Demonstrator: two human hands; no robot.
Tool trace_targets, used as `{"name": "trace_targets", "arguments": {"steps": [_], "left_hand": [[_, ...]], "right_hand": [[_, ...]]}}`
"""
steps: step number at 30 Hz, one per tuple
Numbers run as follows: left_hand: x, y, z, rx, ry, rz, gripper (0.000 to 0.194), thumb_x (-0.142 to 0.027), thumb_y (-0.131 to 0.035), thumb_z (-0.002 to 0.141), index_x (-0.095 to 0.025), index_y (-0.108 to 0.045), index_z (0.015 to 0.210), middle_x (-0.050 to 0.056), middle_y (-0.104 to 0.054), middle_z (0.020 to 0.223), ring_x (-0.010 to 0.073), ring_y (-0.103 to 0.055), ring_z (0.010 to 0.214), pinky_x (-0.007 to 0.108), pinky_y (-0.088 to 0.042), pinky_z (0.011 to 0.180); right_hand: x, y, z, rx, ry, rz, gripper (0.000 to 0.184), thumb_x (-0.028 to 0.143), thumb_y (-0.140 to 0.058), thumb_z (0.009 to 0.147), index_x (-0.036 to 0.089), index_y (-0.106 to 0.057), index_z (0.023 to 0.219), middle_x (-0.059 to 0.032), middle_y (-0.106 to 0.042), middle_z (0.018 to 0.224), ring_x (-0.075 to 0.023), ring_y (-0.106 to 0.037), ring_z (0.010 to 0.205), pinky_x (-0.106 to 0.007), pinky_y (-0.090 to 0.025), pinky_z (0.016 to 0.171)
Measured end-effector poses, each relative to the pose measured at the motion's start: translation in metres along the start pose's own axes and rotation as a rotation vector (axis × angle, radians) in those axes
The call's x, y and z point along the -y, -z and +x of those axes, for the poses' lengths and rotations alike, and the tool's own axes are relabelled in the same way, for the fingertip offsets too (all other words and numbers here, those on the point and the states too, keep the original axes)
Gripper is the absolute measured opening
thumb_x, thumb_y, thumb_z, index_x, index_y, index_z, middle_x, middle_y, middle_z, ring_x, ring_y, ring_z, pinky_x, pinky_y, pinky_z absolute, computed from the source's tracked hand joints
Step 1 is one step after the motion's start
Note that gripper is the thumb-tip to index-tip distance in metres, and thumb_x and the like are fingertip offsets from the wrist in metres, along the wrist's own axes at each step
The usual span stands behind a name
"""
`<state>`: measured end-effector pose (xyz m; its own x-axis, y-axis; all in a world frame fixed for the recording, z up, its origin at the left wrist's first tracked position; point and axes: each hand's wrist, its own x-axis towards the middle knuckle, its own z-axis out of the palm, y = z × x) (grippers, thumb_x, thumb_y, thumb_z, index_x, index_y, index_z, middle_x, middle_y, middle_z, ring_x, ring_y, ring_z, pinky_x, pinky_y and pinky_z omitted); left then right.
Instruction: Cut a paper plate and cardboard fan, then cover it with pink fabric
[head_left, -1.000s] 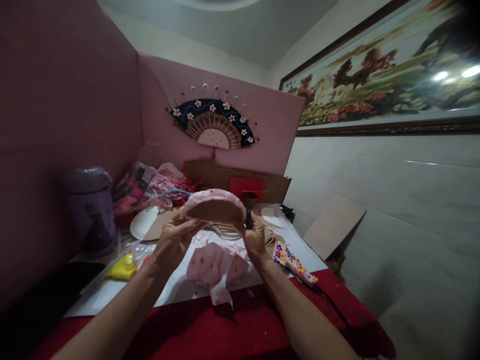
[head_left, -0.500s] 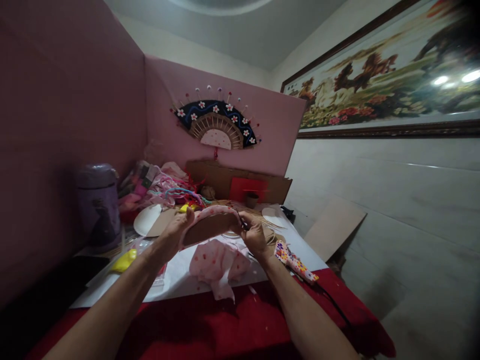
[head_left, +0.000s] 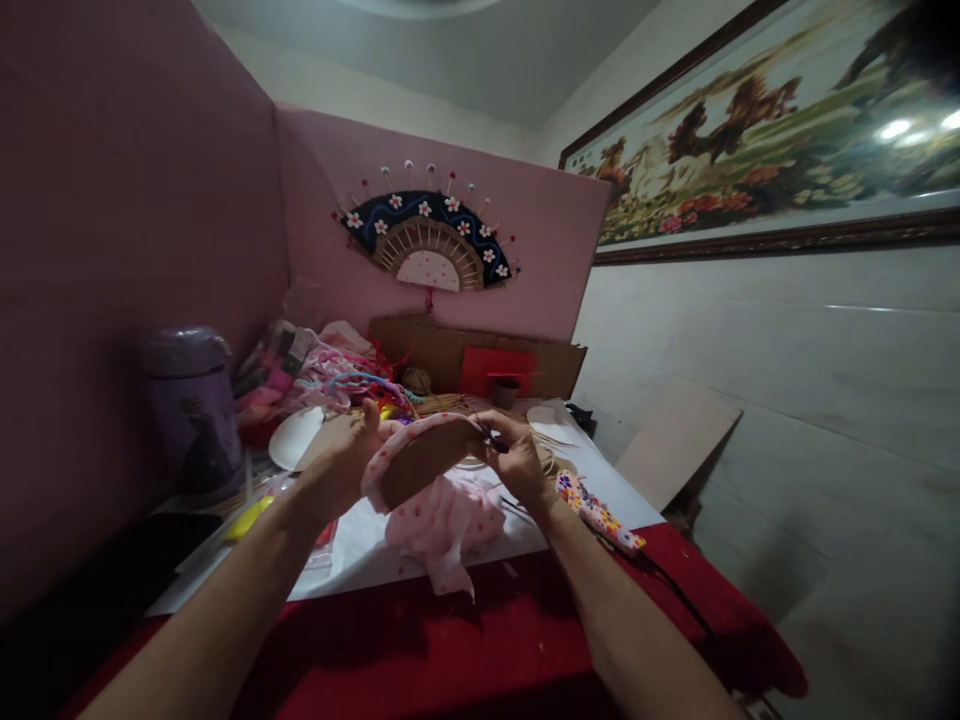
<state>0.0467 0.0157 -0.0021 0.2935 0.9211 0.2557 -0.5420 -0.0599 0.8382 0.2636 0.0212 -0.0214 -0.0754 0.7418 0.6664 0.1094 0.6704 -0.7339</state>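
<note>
Between my hands is a curved piece of brown cardboard [head_left: 426,465], its rim wrapped in pink dotted cloth [head_left: 382,462]. My left hand [head_left: 358,452] supports it at the left end, thumb raised and fingers partly hidden behind it. At the other end my right hand [head_left: 517,458] is closed on the cardboard's edge, together with a small dark tool [head_left: 491,437] whose kind I cannot make out. Crumpled pink dotted cloth [head_left: 446,530] lies just below on the white sheet. Near my right forearm is a flower-patterned strip [head_left: 600,515].
A decorated fan [head_left: 427,235] is on the pink panel behind. At left stand a purple container [head_left: 191,420] and a heap of colourful craft materials [head_left: 322,370]. A white disc [head_left: 296,440] and yellow packet [head_left: 247,518] lie nearby. Red cloth [head_left: 420,650] covers the front edge.
The cardboard piece has tilted, its left end dropping and more of its brown face showing. My left thumb has lifted away from the rim. The view has shifted slightly.
</note>
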Motion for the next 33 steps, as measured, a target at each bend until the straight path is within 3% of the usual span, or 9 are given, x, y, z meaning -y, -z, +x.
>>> {"name": "trace_targets", "arguments": {"steps": [4,9,12,15,18,21,25,30,33], "left_hand": [[0.003,-0.005,-0.001,0.111,0.143,0.137,0.032,-0.045,-0.068,0.071,-0.015,-0.073,0.079,0.011,-0.073,0.073,0.0266,-0.068,0.068,0.032,-0.052,0.055],[0.017,-0.009,-0.001,0.025,0.149,0.299,0.015,-0.031,-0.077,0.061,-0.017,-0.071,0.060,0.002,-0.064,0.049,0.0115,-0.051,0.037,0.020,-0.035,0.035],[0.022,-0.011,-0.002,-0.010,0.153,0.248,0.018,-0.033,-0.076,0.062,-0.016,-0.073,0.067,0.003,-0.067,0.053,0.0124,-0.054,0.041,0.020,-0.040,0.037],[0.023,-0.013,-0.003,-0.018,0.265,0.149,0.031,-0.043,-0.069,0.070,-0.015,-0.073,0.081,0.007,-0.072,0.065,0.0160,-0.061,0.051,0.023,-0.048,0.046],[0.022,-0.014,-0.006,0.053,0.341,0.014,0.047,-0.054,-0.057,0.077,-0.012,-0.071,0.095,0.011,-0.074,0.077,0.0221,-0.068,0.069,0.030,-0.053,0.062],[0.022,-0.013,-0.008,0.157,0.310,0.003,0.051,-0.056,-0.060,0.075,-0.013,-0.068,0.102,0.012,-0.074,0.087,0.0252,-0.068,0.079,0.033,-0.053,0.070],[0.025,-0.012,-0.006,0.275,0.189,0.179,0.052,-0.029,-0.077,0.065,-0.019,-0.063,0.115,0.009,-0.072,0.100,0.0224,-0.067,0.083,0.028,-0.051,0.073],[0.026,-0.013,-0.003,0.167,0.124,0.172,0.048,-0.014,-0.075,0.065,-0.021,-0.065,0.111,0.005,-0.072,0.094,0.0169,-0.066,0.077,0.024,-0.051,0.071],[0.020,-0.013,-0.004,0.094,0.093,0.094,0.046,-0.014,-0.074,0.066,-0.021,-0.065,0.111,0.005,-0.072,0.090,0.0185,-0.067,0.074,0.028,-0.054,0.071]], "right_hand": [[0.004,-0.002,-0.001,0.045,-0.021,0.109,0.016,0.019,-0.070,0.063,0.020,-0.067,0.078,0.0011,-0.059,0.075,-0.0152,-0.052,0.072,-0.026,-0.042,0.067],[0.001,-0.006,-0.004,0.109,-0.036,0.065,0.018,0.017,-0.067,0.065,0.020,-0.068,0.082,0.0017,-0.059,0.073,-0.0139,-0.050,0.070,-0.025,-0.041,0.066],[0.000,-0.004,-0.005,0.110,-0.038,0.051,0.015,0.018,-0.065,0.068,0.019,-0.067,0.082,0.0017,-0.057,0.072,-0.0131,-0.049,0.068,-0.024,-0.041,0.062],[-0.001,-0.002,-0.004,0.117,-0.052,0.059,0.018,0.020,-0.065,0.068,0.018,-0.067,0.085,0.0001,-0.059,0.076,-0.0138,-0.051,0.071,-0.024,-0.043,0.063],[-0.002,0.000,-0.003,0.116,-0.049,0.064,0.021,0.022,-0.066,0.068,0.018,-0.068,0.088,-0.0004,-0.061,0.078,-0.0140,-0.054,0.070,-0.025,-0.045,0.063],[-0.001,0.002,-0.003,0.132,-0.015,0.002,0.021,0.021,-0.066,0.068,0.019,-0.069,0.089,-0.0006,-0.063,0.080,-0.0154,-0.056,0.074,-0.026,-0.045,0.067],[0.002,0.002,-0.003,0.156,0.013,-0.063,0.021,0.019,-0.066,0.069,0.018,-0.070,0.090,-0.0024,-0.066,0.085,-0.0178,-0.058,0.081,-0.029,-0.046,0.073],[0.004,-0.001,-0.002,0.034,0.027,-0.032,0.038,0.030,-0.067,0.073,0.020,-0.064,0.110,-0.0052,-0.065,0.098,-0.0184,-0.059,0.087,-0.029,-0.046,0.074],[0.002,-0.006,-0.001,-0.123,-0.059,0.044,0.038,0.044,-0.058,0.080,0.017,-0.064,0.107,-0.0056,-0.064,0.086,-0.0133,-0.053,0.063,-0.024,-0.042,0.054]]}}
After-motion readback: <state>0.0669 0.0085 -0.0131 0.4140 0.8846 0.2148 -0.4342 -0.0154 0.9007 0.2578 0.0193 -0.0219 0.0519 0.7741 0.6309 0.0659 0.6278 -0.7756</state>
